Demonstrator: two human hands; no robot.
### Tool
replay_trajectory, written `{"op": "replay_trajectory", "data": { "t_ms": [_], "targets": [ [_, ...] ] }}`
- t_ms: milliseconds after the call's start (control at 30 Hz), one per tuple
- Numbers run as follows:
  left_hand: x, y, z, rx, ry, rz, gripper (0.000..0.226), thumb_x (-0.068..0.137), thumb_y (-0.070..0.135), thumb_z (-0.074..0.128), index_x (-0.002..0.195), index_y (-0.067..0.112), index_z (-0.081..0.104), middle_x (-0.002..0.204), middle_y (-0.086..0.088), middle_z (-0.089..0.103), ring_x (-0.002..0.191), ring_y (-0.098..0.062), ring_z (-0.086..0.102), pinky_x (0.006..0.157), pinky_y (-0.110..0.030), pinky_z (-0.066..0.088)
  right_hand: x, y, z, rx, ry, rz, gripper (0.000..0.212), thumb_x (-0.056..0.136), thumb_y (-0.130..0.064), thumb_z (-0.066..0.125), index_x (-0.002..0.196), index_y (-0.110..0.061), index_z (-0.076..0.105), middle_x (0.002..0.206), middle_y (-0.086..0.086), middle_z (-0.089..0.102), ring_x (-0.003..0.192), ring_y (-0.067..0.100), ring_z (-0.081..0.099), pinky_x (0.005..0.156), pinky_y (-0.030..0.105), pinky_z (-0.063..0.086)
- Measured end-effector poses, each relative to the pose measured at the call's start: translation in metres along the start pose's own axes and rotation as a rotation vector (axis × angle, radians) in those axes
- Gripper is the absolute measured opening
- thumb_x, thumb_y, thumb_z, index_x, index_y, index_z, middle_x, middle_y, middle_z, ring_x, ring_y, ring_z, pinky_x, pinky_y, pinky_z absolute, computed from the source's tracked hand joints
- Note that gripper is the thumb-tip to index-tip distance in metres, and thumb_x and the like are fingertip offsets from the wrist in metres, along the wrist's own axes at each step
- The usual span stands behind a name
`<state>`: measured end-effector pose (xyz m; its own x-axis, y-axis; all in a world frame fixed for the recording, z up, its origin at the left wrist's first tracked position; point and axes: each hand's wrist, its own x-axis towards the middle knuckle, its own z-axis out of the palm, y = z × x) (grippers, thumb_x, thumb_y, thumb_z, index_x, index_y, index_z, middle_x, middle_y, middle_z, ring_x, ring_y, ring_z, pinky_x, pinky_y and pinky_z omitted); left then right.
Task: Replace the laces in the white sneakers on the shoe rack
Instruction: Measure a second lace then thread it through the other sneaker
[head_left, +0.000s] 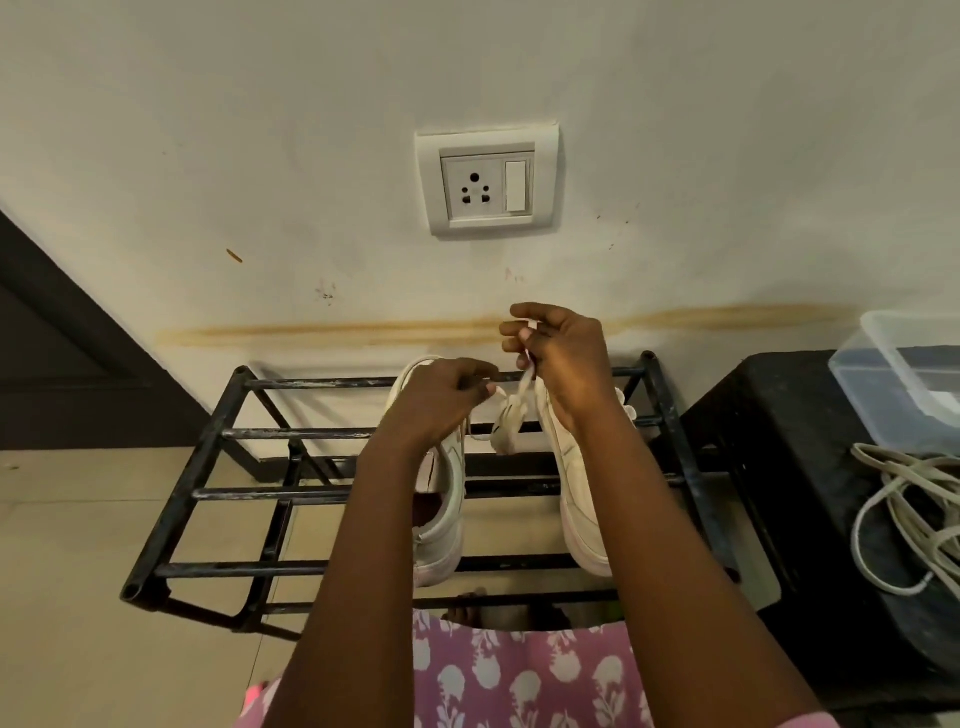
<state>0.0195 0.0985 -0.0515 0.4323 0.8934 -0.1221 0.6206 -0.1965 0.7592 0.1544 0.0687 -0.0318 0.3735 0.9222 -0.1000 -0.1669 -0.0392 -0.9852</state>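
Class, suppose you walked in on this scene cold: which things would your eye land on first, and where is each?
Two hands meet at the centre: the right hand pinches a bundled white lace from above, and the left hand holds it lower down. Beneath them the white sneakers sit on a black shoe rack. Above, a white wall socket stands out, and loose laces lie on a black stool at right.
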Motion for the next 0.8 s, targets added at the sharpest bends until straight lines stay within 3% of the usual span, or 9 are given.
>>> {"op": "replay_trajectory", "data": {
  "t_ms": [100, 167, 267, 333, 400, 467, 600, 700, 800],
  "targets": [
    [-0.001, -0.011, -0.022, -0.06, 0.274, -0.035, 0.027, 0.09, 0.013, 0.059, 0.115, 0.019, 0.067, 0.106, -0.001, 0.069, 0.091, -0.006, 0.058, 0.078, -0.007, 0.037, 0.001, 0.007, 0.001, -0.163, -0.056, 0.049, 0.022, 0.092, 0.006, 0.044, 0.098, -0.015, 0.048, 0.082, 0.007, 0.07, 0.052, 0.01, 0.048, 0.043, 0.018, 0.035],
    [-0.002, -0.02, -0.031, -0.026, 0.355, -0.093, 0.024, 0.088, 0.011, 0.061, 0.11, 0.016, 0.07, 0.104, -0.004, 0.07, 0.094, -0.011, 0.062, 0.076, -0.007, 0.037, 0.001, 0.016, 0.005, -0.289, -0.071, 0.095, 0.019, 0.093, 0.0, 0.045, 0.088, -0.018, 0.046, 0.076, 0.003, 0.07, 0.049, 0.01, 0.047, 0.045, 0.021, 0.033],
    [-0.004, -0.03, -0.03, 0.064, 0.252, -0.186, 0.019, 0.086, 0.013, 0.065, 0.102, 0.013, 0.073, 0.103, -0.004, 0.071, 0.092, -0.008, 0.059, 0.076, -0.011, 0.034, 0.0, 0.028, 0.014, -0.416, -0.072, 0.108, 0.021, 0.087, 0.001, 0.051, 0.074, -0.015, 0.058, 0.064, -0.002, 0.068, 0.056, 0.016, 0.053, 0.052, 0.026, 0.037],
    [-0.004, -0.032, -0.027, 0.093, 0.218, -0.211, 0.018, 0.083, 0.012, 0.067, 0.1, 0.011, 0.074, 0.103, -0.005, 0.071, 0.089, -0.007, 0.056, 0.069, -0.009, 0.03, -0.003, 0.035, 0.018, -0.477, -0.102, 0.096, 0.018, 0.082, 0.002, 0.059, 0.073, -0.011, 0.066, 0.064, -0.002, 0.067, 0.051, 0.004, 0.055, 0.058, 0.021, 0.04],
    [0.0, -0.032, -0.025, 0.111, 0.208, -0.216, 0.018, 0.082, 0.012, 0.068, 0.099, 0.011, 0.074, 0.104, -0.005, 0.071, 0.096, -0.012, 0.06, 0.069, -0.012, 0.031, -0.004, 0.038, 0.02, -0.576, -0.132, 0.075, 0.009, 0.081, -0.004, 0.066, 0.084, -0.006, 0.074, 0.074, 0.0, 0.069, 0.059, -0.002, 0.057, 0.059, 0.011, 0.04],
    [0.002, -0.029, -0.021, 0.155, 0.191, -0.24, 0.02, 0.081, 0.013, 0.069, 0.1, 0.011, 0.074, 0.105, -0.006, 0.071, 0.104, -0.017, 0.061, 0.077, -0.017, 0.036, -0.004, 0.042, 0.022, -0.655, -0.128, 0.043, 0.015, 0.081, -0.01, 0.07, 0.094, -0.006, 0.075, 0.087, 0.003, 0.072, 0.072, 0.005, 0.059, 0.06, 0.007, 0.04],
    [0.005, -0.028, -0.014, 0.201, 0.187, -0.259, 0.021, 0.081, 0.012, 0.068, 0.1, 0.012, 0.074, 0.104, -0.008, 0.072, 0.103, -0.021, 0.062, 0.08, -0.02, 0.039, -0.003, 0.048, 0.028, -0.795, -0.088, 0.007, 0.016, 0.083, -0.017, 0.068, 0.097, -0.012, 0.075, 0.096, 0.005, 0.073, 0.084, 0.016, 0.066, 0.071, 0.023, 0.047],
    [0.006, -0.029, -0.013, 0.218, 0.196, -0.255, 0.02, 0.081, 0.013, 0.067, 0.1, 0.013, 0.075, 0.101, -0.008, 0.072, 0.099, -0.02, 0.062, 0.073, -0.016, 0.035, -0.002, 0.051, 0.03, -0.891, -0.062, -0.016, 0.017, 0.087, -0.019, 0.062, 0.098, -0.015, 0.075, 0.096, 0.003, 0.073, 0.086, 0.018, 0.066, 0.069, 0.023, 0.045],
    [0.007, -0.03, -0.011, 0.223, 0.197, -0.253, 0.019, 0.081, 0.013, 0.067, 0.099, 0.012, 0.075, 0.099, -0.009, 0.073, 0.097, -0.021, 0.063, 0.075, -0.017, 0.037, -0.002, 0.052, 0.031, -0.938, -0.077, -0.038, 0.02, 0.089, -0.019, 0.059, 0.102, -0.016, 0.074, 0.1, 0.003, 0.072, 0.091, 0.019, 0.065, 0.072, 0.023, 0.045]
  ]
}}
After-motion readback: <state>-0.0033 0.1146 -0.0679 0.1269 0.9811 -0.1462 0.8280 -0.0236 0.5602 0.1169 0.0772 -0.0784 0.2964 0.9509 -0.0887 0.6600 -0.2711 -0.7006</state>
